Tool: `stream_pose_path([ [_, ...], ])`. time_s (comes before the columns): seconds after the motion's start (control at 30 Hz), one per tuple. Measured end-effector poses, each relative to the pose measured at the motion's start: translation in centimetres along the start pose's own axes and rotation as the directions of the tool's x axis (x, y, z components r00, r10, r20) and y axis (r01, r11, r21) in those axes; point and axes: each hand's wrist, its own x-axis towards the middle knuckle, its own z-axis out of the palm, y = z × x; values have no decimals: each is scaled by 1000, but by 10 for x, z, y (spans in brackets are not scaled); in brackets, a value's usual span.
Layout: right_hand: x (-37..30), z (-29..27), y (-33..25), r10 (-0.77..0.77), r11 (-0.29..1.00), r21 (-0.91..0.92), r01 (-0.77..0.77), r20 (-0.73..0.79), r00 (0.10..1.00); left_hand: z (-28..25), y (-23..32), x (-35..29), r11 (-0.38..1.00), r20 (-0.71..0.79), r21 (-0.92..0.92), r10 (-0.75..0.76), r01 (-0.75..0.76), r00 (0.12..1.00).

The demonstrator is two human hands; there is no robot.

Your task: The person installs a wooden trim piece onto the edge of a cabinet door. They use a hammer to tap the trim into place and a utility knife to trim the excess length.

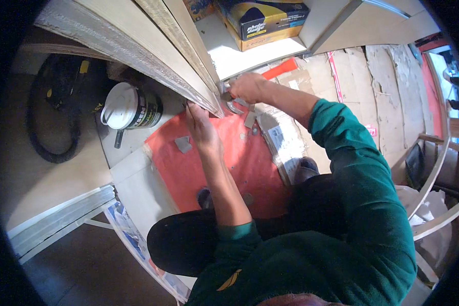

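Note:
My right hand (247, 87) is closed round a claw hammer, gripping it close to the head. Its orange handle (280, 69) sticks out past my fist to the upper right, and the curved metal claw (234, 107) points down beside the foot of a wooden door frame (186, 76). My left hand (203, 127) is closed at the frame's lower edge, with its fingertips partly hidden against the wood. Beneath both hands lies a red sheet (224, 160) on the floor, with grey fragments (183, 144) on it.
A white-lidded bucket (122, 106) stands left of the frame, near a dark machine with a black hose (33, 122). Boxes (270, 23) sit on a white shelf ahead. Cardboard (372, 92) covers the floor at right. A curved pale chair-like frame (436, 173) is at the far right.

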Motion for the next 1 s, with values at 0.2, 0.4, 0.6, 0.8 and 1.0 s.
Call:
stream_pose_path([
  [0.2, -6, -9, 1, -9, 998, 54, 14, -88, 996, -3, -3, 0, 1000, 28, -6, 31, -31, 999],
  [0.4, -21, -14, 4, -119, 992, 36, 123, -107, 987, -8, -11, 3, 999, 37, 6, 40, -40, 999],
  [0.6, -25, -27, 7, -57, 997, 41, 59, -63, 996, -6, -4, 0, 998, 58, 34, 58, -60, 997],
  [0.8, -19, -36, 15, -73, 992, 96, 82, -92, 993, -8, -15, 3, 999, 45, 3, 51, -51, 998],
  [1.0, -25, -51, 8, -30, 998, 52, 34, -75, 997, -2, 3, -2, 996, 51, -89, -3, 8, 999],
])
